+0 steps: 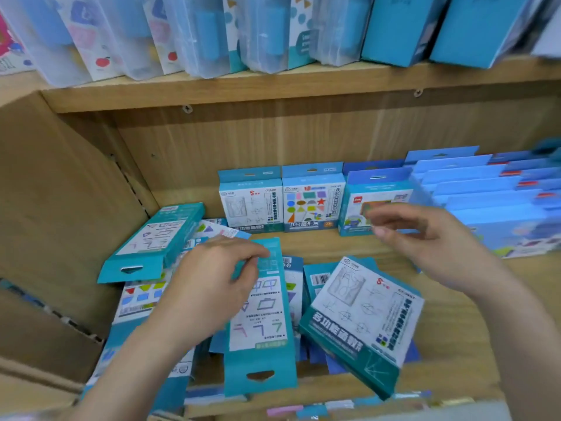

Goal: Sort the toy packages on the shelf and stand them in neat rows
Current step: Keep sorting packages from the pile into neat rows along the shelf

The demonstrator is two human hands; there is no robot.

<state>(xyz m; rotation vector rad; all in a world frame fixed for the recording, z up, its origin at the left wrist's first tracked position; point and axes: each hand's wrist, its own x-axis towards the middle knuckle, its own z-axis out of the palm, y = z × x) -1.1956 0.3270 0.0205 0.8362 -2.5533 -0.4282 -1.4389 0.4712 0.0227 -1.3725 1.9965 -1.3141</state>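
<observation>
Packages [142,299] of teal card lie jumbled on a wooden shelf [446,338], white printed panels and barcodes facing up. The left hand [209,287] pinches the far end of one teal package [264,329], which lies flat with its hang-hole tab toward the camera. Just right of it a tilted package [364,317] rests on the heap; to its left a propped package [151,241] leans aslant. Behind it three upright packages [312,199] stand in a row, with blue packages [485,192] filed further right. The right hand [425,238], blurred, hovers to its right, fingers loosely spread, holding nothing.
</observation>
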